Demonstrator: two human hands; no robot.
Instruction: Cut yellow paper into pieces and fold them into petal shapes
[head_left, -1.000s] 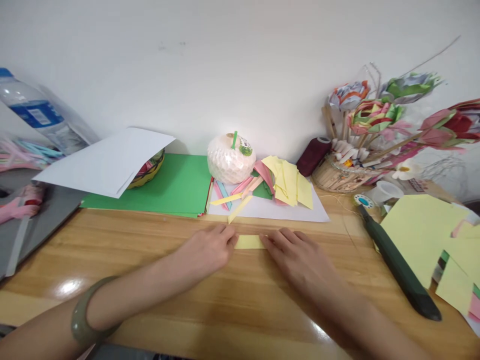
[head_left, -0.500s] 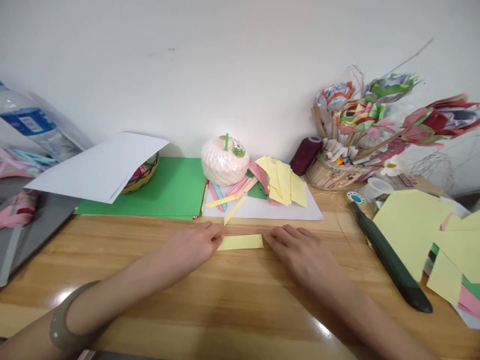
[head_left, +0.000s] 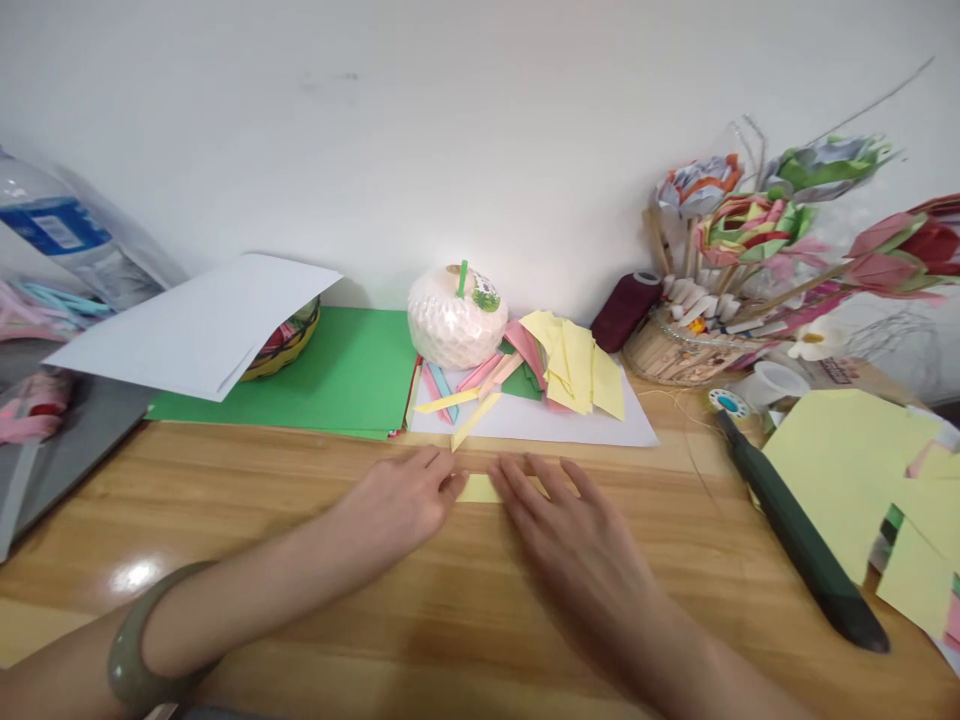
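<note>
A narrow yellow paper strip point(head_left: 478, 488) lies across the wooden table in front of me. At its left end my left hand point(head_left: 411, 498) is closed, fingers curled and thumb against the paper. My right hand point(head_left: 559, 520) lies over the right part of the strip, its fingers spread and pressing flat, so that end is partly covered. Just beyond the hands, folded yellow, pink and blue strips point(head_left: 450, 400) sit on a white sheet point(head_left: 600, 428), beside a fan of yellow paper pieces point(head_left: 574, 370).
Behind stands a wrapped white coconut point(head_left: 456, 325) with a green straw. Green sheets point(head_left: 360, 370) lie left under a tilted white sheet point(head_left: 195, 315). To the right are a dark-handled cutting tool point(head_left: 806, 540), large yellow paper point(head_left: 840, 470), a maroon thread spool point(head_left: 626, 308) and a basket point(head_left: 667, 350) of paper flowers.
My right hand has moved left from the strip's right end onto the strip, and its fingers have spread. My left hand remains at the left end. The view has shifted slightly.
</note>
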